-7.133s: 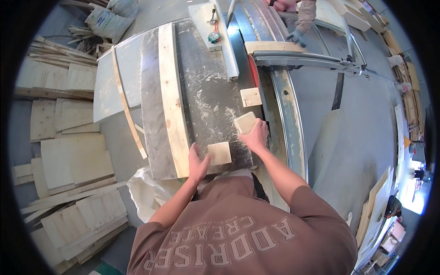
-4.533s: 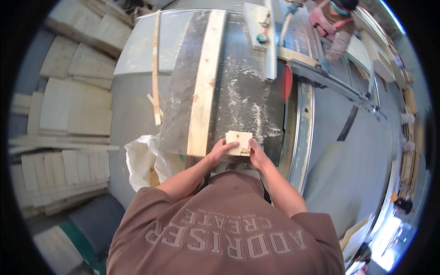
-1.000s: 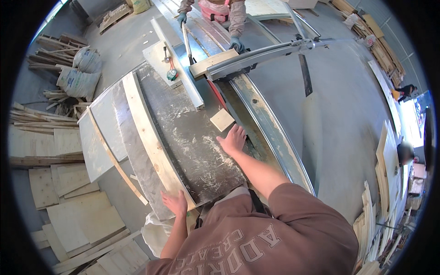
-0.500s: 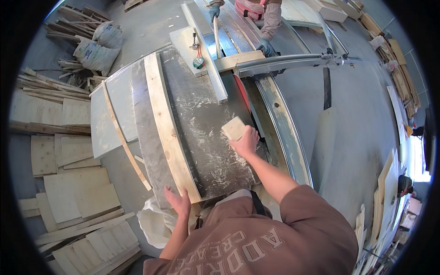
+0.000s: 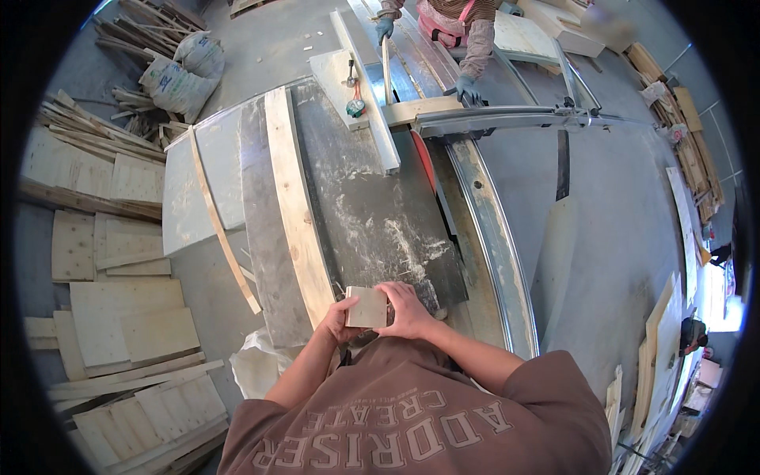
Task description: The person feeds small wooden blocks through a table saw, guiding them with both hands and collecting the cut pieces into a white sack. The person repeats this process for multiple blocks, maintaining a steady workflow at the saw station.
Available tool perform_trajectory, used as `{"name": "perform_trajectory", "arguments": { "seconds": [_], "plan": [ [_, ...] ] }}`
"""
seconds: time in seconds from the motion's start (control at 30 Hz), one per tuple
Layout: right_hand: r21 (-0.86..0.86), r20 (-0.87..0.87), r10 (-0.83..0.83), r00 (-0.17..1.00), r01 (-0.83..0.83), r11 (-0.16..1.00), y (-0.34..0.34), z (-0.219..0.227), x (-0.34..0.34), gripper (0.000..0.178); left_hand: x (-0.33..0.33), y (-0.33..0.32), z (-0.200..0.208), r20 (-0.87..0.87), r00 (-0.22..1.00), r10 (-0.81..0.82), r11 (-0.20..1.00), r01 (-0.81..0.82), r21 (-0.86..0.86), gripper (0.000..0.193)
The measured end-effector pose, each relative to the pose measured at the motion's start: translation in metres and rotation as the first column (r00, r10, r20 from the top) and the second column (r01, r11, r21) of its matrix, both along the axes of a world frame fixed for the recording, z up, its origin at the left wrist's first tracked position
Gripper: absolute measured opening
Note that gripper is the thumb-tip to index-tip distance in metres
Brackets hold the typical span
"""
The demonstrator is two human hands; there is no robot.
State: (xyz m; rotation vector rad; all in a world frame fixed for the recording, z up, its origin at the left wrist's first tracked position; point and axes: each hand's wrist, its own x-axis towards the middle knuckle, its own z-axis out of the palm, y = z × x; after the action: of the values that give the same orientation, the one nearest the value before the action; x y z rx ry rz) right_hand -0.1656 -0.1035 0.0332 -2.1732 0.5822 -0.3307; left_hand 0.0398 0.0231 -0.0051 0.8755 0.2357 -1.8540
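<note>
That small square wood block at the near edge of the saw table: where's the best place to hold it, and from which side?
Hold the wood block by its two opposite side edges, coming from the near edge of the saw table. It is thin, flat and square, face up, so the edges give the surest hold. The left hand and right hand already flank it this way, well short of the red blade.
</note>
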Motion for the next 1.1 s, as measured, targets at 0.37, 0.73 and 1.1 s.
{"name": "perform_trajectory", "arguments": {
  "seconds": [0.37,0.73,1.1],
  "plan": [
    [-0.095,-0.102,-0.003,0.995,-0.006,0.995,0.016,0.018,0.013,0.107,0.015,0.031,0.006,0.698,0.687,0.2,0.976,-0.203,-0.079,0.051],
    [-0.073,-0.108,0.096,0.989,-0.104,0.992,0.023,-0.001,0.027,0.076,0.114,0.307,-0.026,0.805,0.432,-0.407,0.539,-0.598,0.593,0.079],
    [0.102,-0.246,0.01,0.969,0.016,0.995,0.017,-0.02,0.028,0.029,0.067,0.182,0.0,0.9,-0.01,-0.436,0.781,-0.502,0.372,0.033]
  ]
}}
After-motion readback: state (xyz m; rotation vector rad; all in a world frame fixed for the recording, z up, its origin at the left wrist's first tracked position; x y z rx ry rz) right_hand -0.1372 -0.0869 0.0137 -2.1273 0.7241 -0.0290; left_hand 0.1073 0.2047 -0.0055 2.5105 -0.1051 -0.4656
